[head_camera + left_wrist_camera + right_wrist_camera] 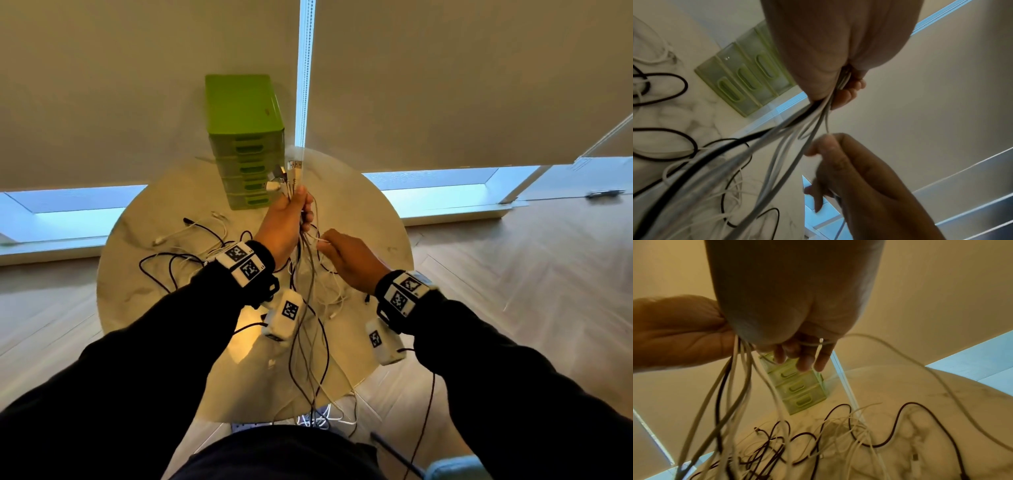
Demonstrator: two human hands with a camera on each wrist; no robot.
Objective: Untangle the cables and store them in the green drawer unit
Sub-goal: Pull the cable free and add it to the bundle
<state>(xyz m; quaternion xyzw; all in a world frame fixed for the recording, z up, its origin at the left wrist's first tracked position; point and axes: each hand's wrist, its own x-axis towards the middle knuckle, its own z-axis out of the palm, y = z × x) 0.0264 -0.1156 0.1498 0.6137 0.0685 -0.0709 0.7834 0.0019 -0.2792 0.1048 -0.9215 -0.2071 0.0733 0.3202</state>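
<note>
My left hand (301, 209) is raised over the table and grips a bundle of grey, white and black cables (305, 274) just below their plug ends (291, 171). The bundle hangs down past the table's front edge. In the left wrist view the left hand's fingers (849, 91) curl round the bundle (789, 146). My right hand (329, 243), just right of the bundle, pinches one thin white cable (818, 344). The green drawer unit (246, 137) stands at the table's far side with all its drawers shut. More tangled cables (191, 253) lie on the table.
The round marble table (383, 240) stands by a wall of drawn blinds (445, 85). Loose black and white cables (838, 443) spread over its top, and some trail over the front edge to the wooden floor (531, 274).
</note>
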